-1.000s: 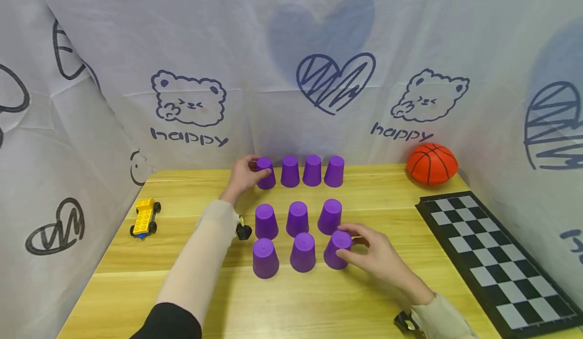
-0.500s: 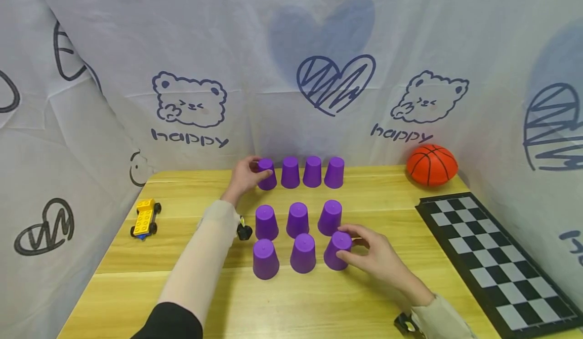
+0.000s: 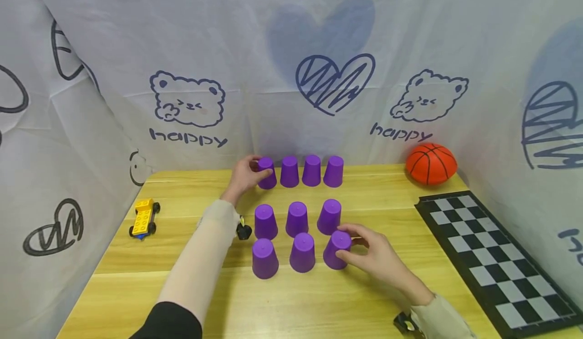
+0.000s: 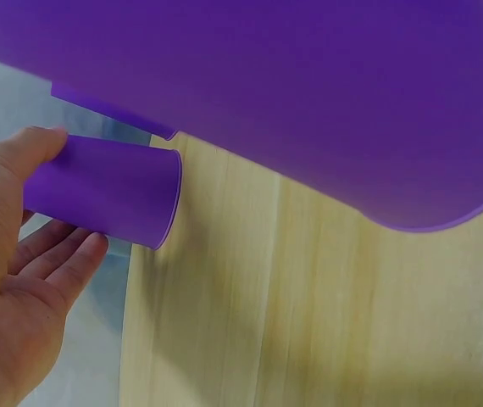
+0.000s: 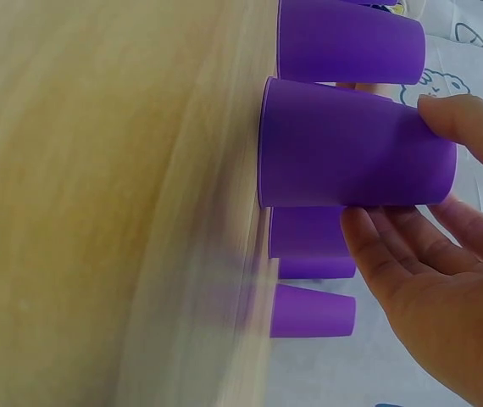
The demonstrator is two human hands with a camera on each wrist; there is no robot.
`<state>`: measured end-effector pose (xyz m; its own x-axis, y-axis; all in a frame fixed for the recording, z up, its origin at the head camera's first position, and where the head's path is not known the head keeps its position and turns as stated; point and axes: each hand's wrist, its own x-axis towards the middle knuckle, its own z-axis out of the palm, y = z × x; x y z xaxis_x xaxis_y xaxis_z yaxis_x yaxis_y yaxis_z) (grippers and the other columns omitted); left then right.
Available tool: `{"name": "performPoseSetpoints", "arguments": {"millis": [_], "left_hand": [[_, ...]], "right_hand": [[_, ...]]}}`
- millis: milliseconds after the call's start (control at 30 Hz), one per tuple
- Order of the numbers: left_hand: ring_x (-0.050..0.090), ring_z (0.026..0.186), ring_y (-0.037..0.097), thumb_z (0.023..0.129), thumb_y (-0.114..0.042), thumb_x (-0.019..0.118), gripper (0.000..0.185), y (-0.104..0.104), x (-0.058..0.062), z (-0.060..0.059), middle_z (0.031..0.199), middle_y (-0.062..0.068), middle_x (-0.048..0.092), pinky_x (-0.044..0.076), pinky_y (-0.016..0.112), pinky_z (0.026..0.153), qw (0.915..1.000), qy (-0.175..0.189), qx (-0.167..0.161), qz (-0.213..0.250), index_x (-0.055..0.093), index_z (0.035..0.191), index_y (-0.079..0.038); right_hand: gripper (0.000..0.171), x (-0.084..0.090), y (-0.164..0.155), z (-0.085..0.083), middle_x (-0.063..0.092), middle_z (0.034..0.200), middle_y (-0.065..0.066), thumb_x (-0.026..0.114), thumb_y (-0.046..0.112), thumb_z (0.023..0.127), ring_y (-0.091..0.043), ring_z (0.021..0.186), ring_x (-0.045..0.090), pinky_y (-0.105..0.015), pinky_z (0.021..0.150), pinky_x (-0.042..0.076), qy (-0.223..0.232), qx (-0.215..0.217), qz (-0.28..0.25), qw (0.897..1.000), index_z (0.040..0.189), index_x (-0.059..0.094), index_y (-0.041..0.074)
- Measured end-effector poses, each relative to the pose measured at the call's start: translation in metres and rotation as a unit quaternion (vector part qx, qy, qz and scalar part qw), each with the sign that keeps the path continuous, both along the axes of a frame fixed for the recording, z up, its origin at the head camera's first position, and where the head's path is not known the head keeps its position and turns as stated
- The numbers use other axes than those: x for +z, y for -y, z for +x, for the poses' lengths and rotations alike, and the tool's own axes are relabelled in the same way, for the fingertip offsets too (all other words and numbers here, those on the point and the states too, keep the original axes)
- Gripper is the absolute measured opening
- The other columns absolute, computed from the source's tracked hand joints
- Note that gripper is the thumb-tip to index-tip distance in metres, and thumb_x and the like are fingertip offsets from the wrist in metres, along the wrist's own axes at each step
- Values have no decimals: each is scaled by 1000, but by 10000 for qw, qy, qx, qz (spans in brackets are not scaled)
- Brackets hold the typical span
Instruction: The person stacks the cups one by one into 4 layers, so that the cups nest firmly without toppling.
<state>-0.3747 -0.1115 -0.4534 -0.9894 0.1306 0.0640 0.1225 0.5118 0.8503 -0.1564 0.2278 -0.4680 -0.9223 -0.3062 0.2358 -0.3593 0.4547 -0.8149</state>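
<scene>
Purple cups stand upside down on the wooden table in three rows. My left hand (image 3: 245,178) grips the leftmost cup (image 3: 268,180) of the back row, thumb on the near side and fingers around behind. In the left wrist view that cup (image 4: 110,191) sits between thumb and fingertips, while a nearer cup (image 4: 309,102) fills the top. With thumb and fingers, my right hand (image 3: 375,253) holds the rightmost cup (image 3: 334,257) of the front row. The right wrist view has this cup (image 5: 352,148) with its rim at the tabletop and other cups beyond.
Three cups form the middle row, including a middle cup (image 3: 297,220). A yellow toy car (image 3: 144,217) is at the table's left. On the right lie a checkered board (image 3: 494,258) and an orange basketball (image 3: 430,164). A printed cloth (image 3: 264,50) hangs behind.
</scene>
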Motion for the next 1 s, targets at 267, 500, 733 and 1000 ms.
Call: {"name": "performPoseSetpoints", "arguments": {"millis": [267,500,733,1000], "left_hand": [[61,131,41,93,-31,82,76,9,4,3,140,28,62,55,51,110,9999,8,-40,133,47,154,-3],[58,134,42,93,-34,81,78,24,14,10,144,28,59,51,54,114,9994,-156,-168,271,45,156,-6],[57,136,46,95,-35,79,77,38,26,27,147,30,57,48,56,117,9986,-443,-274,73,44,157,-5],[60,136,40,95,-33,79,66,42,42,59,145,24,62,50,51,117,9938,-917,-608,-142,53,149,-5]], "right_hand": [[54,1,1,1,75,122,-1,88,18,88,-14,109,71,-30,97,62,46,-9,54,10000,135,66,6],[52,5,0,2,75,124,0,87,22,89,-14,106,72,-32,98,61,-87,-7,151,9998,135,67,7],[48,20,-3,4,76,123,3,86,25,90,-11,105,71,-35,99,61,-244,-98,312,9992,133,68,13],[52,53,-18,-2,75,123,1,87,25,90,-12,107,69,-27,101,59,-427,-578,444,9964,136,66,12]]}}
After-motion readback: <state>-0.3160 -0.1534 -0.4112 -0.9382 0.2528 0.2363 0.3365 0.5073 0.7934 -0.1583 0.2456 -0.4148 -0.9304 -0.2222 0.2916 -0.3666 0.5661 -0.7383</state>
